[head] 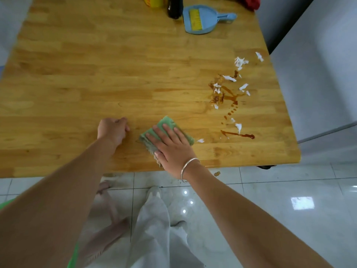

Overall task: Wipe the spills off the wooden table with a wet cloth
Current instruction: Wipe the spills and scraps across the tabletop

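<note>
A folded green cloth [168, 121] lies on the wooden table [108, 74] near its front edge. My right hand [171, 147] presses flat on the cloth, fingers spread. My left hand [113, 130] rests on the table just left of the cloth, fingers curled into a loose fist, holding nothing. Brown sauce spills [227, 93] with white paper scraps [240, 61] spread over the table's right side. A brown streak [237, 134] lies to the right of the cloth.
At the far edge lie a blue dustpan with a yellow brush [202, 19], a dark bottle [174, 7], a yellow container [153, 1] and something red [252, 2]. A grey wall stands to the right. Below is white tiled floor [270, 200].
</note>
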`<state>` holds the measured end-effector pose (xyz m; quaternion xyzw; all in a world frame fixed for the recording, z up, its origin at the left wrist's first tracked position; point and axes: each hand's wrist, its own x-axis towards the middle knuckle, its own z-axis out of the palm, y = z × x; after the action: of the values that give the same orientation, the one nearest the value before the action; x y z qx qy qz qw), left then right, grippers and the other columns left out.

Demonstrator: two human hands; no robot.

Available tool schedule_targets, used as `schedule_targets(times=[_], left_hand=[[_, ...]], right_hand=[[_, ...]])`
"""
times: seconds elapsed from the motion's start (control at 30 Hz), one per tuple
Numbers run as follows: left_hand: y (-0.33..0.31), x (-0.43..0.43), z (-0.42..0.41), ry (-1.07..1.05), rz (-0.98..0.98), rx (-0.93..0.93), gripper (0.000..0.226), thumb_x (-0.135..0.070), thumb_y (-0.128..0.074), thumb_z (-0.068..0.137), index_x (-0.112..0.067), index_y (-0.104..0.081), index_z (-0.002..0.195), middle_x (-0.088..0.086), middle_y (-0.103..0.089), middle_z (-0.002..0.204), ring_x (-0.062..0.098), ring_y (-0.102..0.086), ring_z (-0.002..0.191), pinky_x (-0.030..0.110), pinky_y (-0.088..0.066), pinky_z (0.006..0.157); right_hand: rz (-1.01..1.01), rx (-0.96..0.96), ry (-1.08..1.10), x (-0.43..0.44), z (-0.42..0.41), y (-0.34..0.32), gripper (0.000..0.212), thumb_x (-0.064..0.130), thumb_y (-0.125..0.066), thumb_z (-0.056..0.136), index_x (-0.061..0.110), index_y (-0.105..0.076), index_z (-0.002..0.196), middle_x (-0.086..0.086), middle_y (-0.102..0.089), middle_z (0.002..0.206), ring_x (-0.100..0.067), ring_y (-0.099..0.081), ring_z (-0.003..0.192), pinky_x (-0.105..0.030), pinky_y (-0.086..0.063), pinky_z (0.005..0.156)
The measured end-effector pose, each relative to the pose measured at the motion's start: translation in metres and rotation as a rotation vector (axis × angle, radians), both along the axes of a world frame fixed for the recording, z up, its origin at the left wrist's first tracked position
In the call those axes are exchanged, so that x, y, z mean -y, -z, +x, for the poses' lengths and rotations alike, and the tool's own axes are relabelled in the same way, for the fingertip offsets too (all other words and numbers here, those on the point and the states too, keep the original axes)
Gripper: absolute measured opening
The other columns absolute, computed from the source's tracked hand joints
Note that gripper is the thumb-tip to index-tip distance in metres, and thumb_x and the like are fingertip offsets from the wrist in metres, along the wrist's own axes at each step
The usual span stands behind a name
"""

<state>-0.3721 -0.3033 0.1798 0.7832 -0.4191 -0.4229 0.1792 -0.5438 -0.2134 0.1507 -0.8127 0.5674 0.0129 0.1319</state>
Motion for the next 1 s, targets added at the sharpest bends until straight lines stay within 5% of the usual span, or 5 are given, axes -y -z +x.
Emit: schedule_targets(times=[0.17, 0.4, 0.6, 0.77, 1.0], left_hand=[[0.001, 0.000, -0.002, -0.027, -0.001, 0.012, 0.042, -0.028, -0.050, 0.097, -0.012, -0.058, 0.059, 0.004, -0.051, 0.054, 0.019, -0.041, 0.044, 0.024, -0.034, 0.048], [-0.006, -0.005, -0.042, 0.105, 0.008, -0.009, 0.043, -0.027, -0.045, 0.100, -0.011, -0.061, 0.063, 0.004, -0.056, 0.059, 0.019, -0.049, 0.051, 0.024, -0.038, 0.050], [0.003, -0.011, -0.066, 0.104, 0.008, -0.065, 0.045, -0.032, -0.047, 0.099, -0.013, -0.060, 0.060, 0.002, -0.053, 0.053, 0.018, -0.047, 0.046, 0.023, -0.036, 0.048], [0.002, -0.010, -0.066, 0.107, 0.017, -0.058, 0.044, -0.032, -0.049, 0.096, -0.013, -0.060, 0.058, 0.003, -0.051, 0.050, 0.020, -0.044, 0.042, 0.023, -0.035, 0.047], [0.001, -0.012, -0.065, 0.124, 0.035, -0.042, 0.044, -0.032, -0.048, 0.099, -0.012, -0.059, 0.061, 0.004, -0.050, 0.052, 0.020, -0.041, 0.044, 0.024, -0.033, 0.047]], right_hand=[[0.019, 0.040, -0.002, -0.005, -0.047, 0.000, 0.056, 0.037, -0.032, 0.097, 0.037, -0.017, 0.150, 0.008, -0.011, 0.160, -0.017, -0.003, 0.149, -0.036, 0.002, 0.120], [0.065, -0.071, 0.151, 0.030, -0.087, -0.008, 0.059, 0.042, -0.023, 0.097, 0.039, 0.003, 0.151, 0.008, 0.007, 0.161, -0.014, 0.012, 0.147, -0.035, 0.011, 0.118], [0.113, 0.034, 0.350, 0.059, -0.072, -0.009, 0.062, 0.032, -0.032, 0.094, 0.034, -0.007, 0.151, 0.006, 0.004, 0.161, -0.017, 0.012, 0.147, -0.039, 0.009, 0.120], [0.065, 0.001, 0.249, 0.033, -0.048, -0.007, 0.062, 0.035, -0.029, 0.097, 0.033, 0.000, 0.152, 0.006, 0.005, 0.161, -0.019, 0.013, 0.147, -0.039, 0.010, 0.119], [0.050, 0.067, 0.203, -0.026, -0.054, -0.005, 0.062, 0.034, -0.034, 0.091, 0.036, -0.015, 0.150, 0.008, -0.008, 0.161, -0.016, 0.001, 0.148, -0.035, 0.006, 0.119]])
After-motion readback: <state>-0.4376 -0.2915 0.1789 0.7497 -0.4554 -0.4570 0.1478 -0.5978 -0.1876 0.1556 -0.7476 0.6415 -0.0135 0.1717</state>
